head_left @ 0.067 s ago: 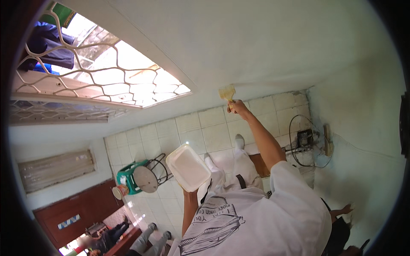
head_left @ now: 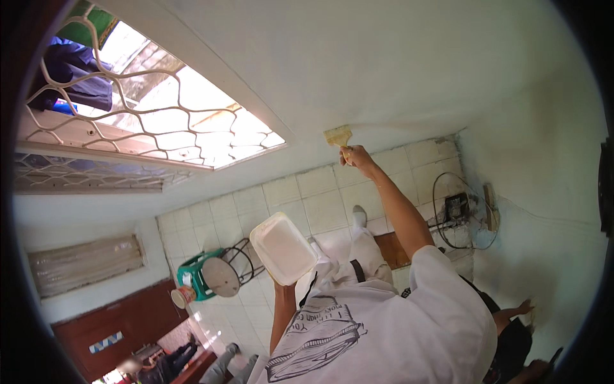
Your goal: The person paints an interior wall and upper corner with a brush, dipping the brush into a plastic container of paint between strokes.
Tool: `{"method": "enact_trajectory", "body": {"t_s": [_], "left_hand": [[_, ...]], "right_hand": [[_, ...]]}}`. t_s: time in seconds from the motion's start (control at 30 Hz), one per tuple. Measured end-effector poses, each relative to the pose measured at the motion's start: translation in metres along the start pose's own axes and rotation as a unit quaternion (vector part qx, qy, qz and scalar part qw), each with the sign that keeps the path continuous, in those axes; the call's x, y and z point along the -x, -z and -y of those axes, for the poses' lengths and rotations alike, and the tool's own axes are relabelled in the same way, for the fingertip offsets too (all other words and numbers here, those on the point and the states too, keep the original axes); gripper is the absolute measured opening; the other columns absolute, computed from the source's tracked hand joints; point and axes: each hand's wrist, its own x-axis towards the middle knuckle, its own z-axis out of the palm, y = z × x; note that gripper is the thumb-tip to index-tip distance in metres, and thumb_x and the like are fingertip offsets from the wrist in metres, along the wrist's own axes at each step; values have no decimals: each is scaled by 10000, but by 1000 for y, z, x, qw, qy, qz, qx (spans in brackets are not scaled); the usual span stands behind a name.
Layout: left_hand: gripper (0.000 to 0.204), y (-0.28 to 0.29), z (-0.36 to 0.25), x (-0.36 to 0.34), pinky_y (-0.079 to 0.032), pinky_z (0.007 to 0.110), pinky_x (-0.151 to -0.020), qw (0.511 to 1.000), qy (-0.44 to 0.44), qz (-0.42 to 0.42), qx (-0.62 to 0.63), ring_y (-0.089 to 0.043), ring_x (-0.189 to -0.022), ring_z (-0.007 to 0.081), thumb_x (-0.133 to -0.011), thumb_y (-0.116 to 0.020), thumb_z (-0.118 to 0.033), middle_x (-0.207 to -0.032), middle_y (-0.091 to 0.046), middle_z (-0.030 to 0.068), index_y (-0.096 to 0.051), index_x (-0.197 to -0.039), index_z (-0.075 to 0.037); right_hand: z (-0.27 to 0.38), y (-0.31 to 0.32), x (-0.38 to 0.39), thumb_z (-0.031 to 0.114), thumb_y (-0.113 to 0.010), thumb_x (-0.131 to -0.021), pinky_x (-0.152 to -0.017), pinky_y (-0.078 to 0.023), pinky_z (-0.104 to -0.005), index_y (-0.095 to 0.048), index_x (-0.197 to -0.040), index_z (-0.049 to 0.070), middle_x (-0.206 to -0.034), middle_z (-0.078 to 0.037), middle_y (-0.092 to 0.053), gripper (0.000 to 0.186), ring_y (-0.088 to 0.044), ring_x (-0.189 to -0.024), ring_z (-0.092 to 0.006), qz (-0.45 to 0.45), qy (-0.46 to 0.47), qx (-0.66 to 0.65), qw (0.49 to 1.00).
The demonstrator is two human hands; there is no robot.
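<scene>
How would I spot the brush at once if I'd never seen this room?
Find the grilled window at upper left, then go right along the pale wall to the person's right hand. It grips the brush: small, yellowish and flat-headed, unlike the broad, pale tub held lower down.

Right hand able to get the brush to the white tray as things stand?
Likely yes: the right hand grips the brush, nothing shows between it and the white tray, and the tray's open side looks uncovered.

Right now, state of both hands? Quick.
Left hand: supporting the white container; fingers hidden, so open or closed can't be told.
Right hand: closed, holding the paintbrush by its handle.
</scene>
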Motion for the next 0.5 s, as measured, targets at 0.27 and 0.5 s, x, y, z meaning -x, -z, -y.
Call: {"method": "enact_trajectory", "body": {"t_s": [0.27, 0.5], "left_hand": [[620, -7, -63, -39, -492, 497, -1031, 994, 28, 103, 3, -560, -1252, 302, -978, -591, -410, -1427, -532, 119, -409, -1487, -106], [625, -6, -106, -45, -486, 498, -1035, 985, 42, 168, 19, -557, -1253, 303, -975, -597, -409, -1427, -531, 120, -409, -1486, -104]], "right_hand": [[254, -69, 148, 335, -635, -963, -528, -347, -267, -640, -908, 19, -619, -25, -538, 321, -507, -578, -103, -8, 202, -11, 979], [404, -158, 263, 374, -652, -976, -575, -382, -267, -614, -1019, 30, -674, -27, -546, 349, -513, -605, -107, -35, 385, 104, 916]]}}
